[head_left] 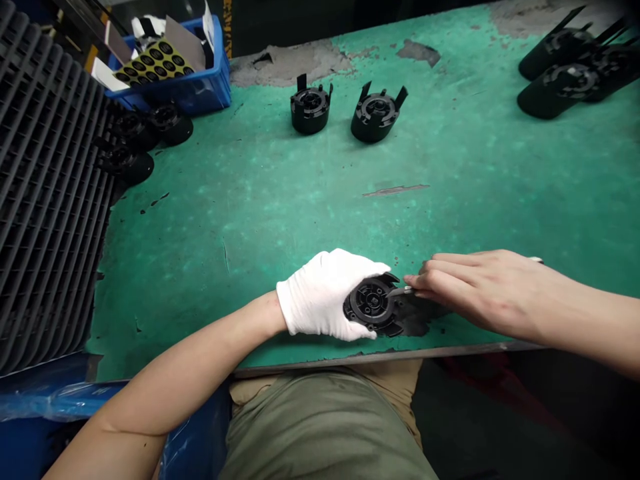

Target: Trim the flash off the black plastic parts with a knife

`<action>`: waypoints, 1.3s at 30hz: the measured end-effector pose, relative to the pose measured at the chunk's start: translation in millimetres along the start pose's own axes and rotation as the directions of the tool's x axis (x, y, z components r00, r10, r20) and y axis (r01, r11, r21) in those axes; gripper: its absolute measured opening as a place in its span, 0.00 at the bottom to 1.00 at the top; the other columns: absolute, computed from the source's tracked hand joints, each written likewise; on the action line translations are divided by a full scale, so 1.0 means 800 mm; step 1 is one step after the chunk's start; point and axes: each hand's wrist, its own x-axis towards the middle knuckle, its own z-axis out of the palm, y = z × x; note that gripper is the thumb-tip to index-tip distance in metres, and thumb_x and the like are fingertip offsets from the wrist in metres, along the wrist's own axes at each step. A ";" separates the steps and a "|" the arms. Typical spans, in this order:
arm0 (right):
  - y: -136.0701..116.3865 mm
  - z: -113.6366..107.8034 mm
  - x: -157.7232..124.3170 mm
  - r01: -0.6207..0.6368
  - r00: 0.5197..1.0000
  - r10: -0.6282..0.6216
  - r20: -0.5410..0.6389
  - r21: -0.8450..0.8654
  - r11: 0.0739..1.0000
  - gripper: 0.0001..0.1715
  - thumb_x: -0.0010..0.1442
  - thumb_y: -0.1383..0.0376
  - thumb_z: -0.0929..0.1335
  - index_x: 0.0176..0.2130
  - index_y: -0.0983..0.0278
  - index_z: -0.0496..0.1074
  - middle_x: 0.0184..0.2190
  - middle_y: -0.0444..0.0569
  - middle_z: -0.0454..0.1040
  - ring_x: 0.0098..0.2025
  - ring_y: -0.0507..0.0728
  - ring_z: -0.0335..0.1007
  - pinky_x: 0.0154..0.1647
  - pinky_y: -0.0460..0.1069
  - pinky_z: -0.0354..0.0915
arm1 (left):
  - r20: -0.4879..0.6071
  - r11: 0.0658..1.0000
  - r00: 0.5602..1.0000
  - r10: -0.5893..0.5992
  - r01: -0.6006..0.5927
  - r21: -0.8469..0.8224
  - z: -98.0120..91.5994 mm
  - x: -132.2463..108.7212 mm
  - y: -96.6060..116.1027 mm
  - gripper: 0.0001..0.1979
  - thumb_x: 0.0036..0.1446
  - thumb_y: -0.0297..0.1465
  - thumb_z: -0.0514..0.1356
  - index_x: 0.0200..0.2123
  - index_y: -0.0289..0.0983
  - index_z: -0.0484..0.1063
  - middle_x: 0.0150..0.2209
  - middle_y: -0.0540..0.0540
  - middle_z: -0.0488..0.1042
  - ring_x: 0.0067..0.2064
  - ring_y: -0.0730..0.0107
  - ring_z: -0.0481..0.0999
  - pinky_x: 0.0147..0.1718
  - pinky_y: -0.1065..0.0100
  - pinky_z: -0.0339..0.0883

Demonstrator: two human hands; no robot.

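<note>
In a white glove, my left hand (330, 295) is wrapped round a round black plastic part (371, 301) near the table's front edge. The part's ribbed round face is turned up, and dark prongs stick out on its right side. My bare right hand (465, 287) is closed on a slim knife-like tool (400, 291), whose thin grey tip touches or lies just over the right side of the part's face. Most of the tool's handle is hidden by the fingers. A pale end shows beyond the wrist.
Two black pronged housings (311, 110) stand at the back of the green table (280, 200). Several more (557, 90) are at the far right, and several (173, 123) at the left by a blue bin (200, 90) with stickers. Grey stacked grid trays (45, 193) rise on the left.
</note>
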 end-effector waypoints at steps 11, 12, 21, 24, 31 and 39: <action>0.008 -0.003 -0.001 -0.018 0.990 0.000 0.139 0.130 0.991 0.36 0.97 0.65 0.52 0.44 0.57 0.81 0.35 0.50 0.80 0.37 0.59 0.70 0.37 0.58 0.62 | 0.006 1.000 1.000 -0.013 0.012 0.024 -0.002 0.000 0.004 0.43 0.66 0.51 0.81 0.78 0.40 0.81 0.68 0.30 0.93 0.70 0.30 0.95 0.74 0.37 0.89; 0.011 -0.004 0.003 -0.019 0.987 -0.005 0.159 0.153 0.988 0.38 0.97 0.63 0.51 0.44 0.57 0.80 0.35 0.50 0.80 0.36 0.59 0.70 0.37 0.57 0.62 | 0.008 1.000 1.000 -0.018 0.018 0.023 -0.002 0.000 0.004 0.43 0.66 0.51 0.81 0.78 0.40 0.81 0.68 0.30 0.93 0.70 0.30 0.95 0.74 0.37 0.89; 0.034 -0.015 0.030 0.146 0.977 -0.173 0.127 0.195 0.970 0.26 0.93 0.71 0.60 0.41 0.54 0.73 0.34 0.45 0.74 0.33 0.60 0.67 0.35 0.59 0.63 | 0.027 0.999 0.999 -0.017 0.016 0.028 -0.006 0.005 0.007 0.37 0.68 0.52 0.77 0.73 0.39 0.83 0.65 0.32 0.94 0.69 0.31 0.96 0.70 0.42 0.90; 0.037 -0.019 0.043 0.220 0.961 -0.244 0.128 0.176 0.960 0.26 0.92 0.72 0.61 0.41 0.53 0.71 0.34 0.44 0.73 0.34 0.60 0.67 0.36 0.58 0.64 | 0.054 0.999 0.998 -0.034 0.032 0.032 -0.009 0.010 0.010 0.35 0.66 0.52 0.78 0.69 0.40 0.85 0.63 0.32 0.95 0.66 0.30 0.97 0.66 0.43 0.90; 0.060 -0.026 0.047 0.322 0.938 -0.330 0.106 0.091 0.942 0.29 0.94 0.70 0.57 0.44 0.56 0.78 0.35 0.44 0.76 0.35 0.59 0.69 0.40 0.56 0.68 | 0.118 0.996 0.990 -0.082 0.086 -0.029 -0.015 0.017 0.014 0.31 0.65 0.51 0.78 0.64 0.41 0.86 0.58 0.35 0.96 0.63 0.32 0.97 0.63 0.45 0.90; 0.008 -0.004 -0.037 -0.305 0.951 0.308 -0.001 0.136 0.943 0.21 0.95 0.56 0.66 0.63 0.57 0.88 0.47 0.54 0.90 0.43 0.60 0.86 0.41 0.55 0.77 | -0.085 0.991 0.989 -0.121 0.125 0.038 0.009 0.006 0.002 0.48 0.60 0.62 0.83 0.73 0.41 0.82 0.63 0.30 0.93 0.66 0.26 0.94 0.70 0.33 0.88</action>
